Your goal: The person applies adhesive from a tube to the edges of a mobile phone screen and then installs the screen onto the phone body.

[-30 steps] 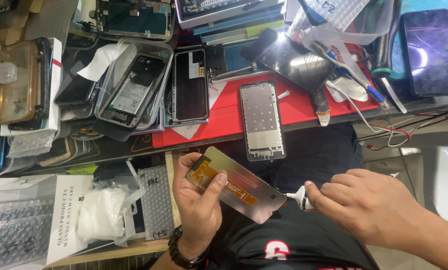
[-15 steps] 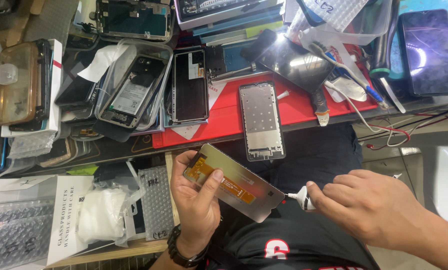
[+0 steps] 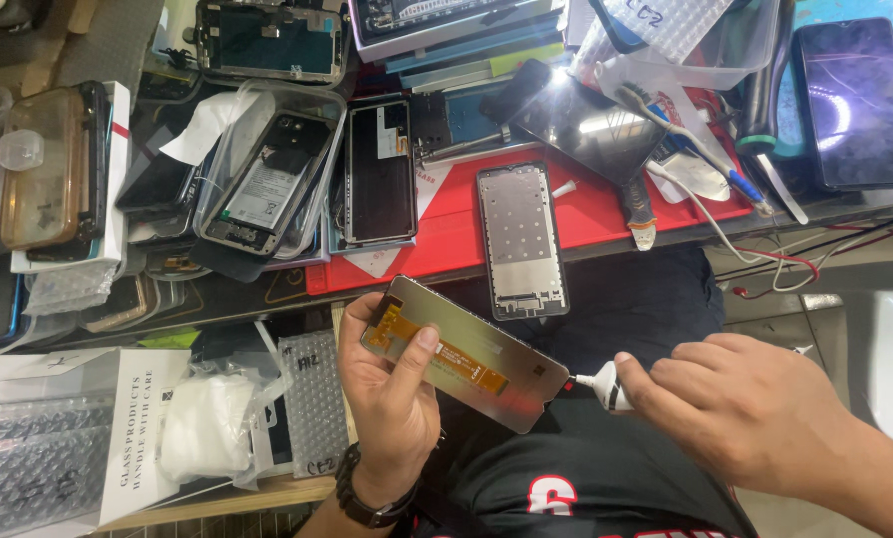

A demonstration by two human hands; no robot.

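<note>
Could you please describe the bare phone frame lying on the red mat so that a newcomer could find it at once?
Start at the red mat on the cluttered bench. Near its front edge lies the phone frame, upright and overhanging slightly. Unlike the dark phones beside it, it is a pale silver metal plate with no screen.

One head-worn camera looks steeply down from close above the person's lap, facing the cluttered red bench mat (image 3: 446, 234); no second view exists.

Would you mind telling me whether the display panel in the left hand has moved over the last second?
No: the display panel keeps its place just below the silver phone frame.
</note>
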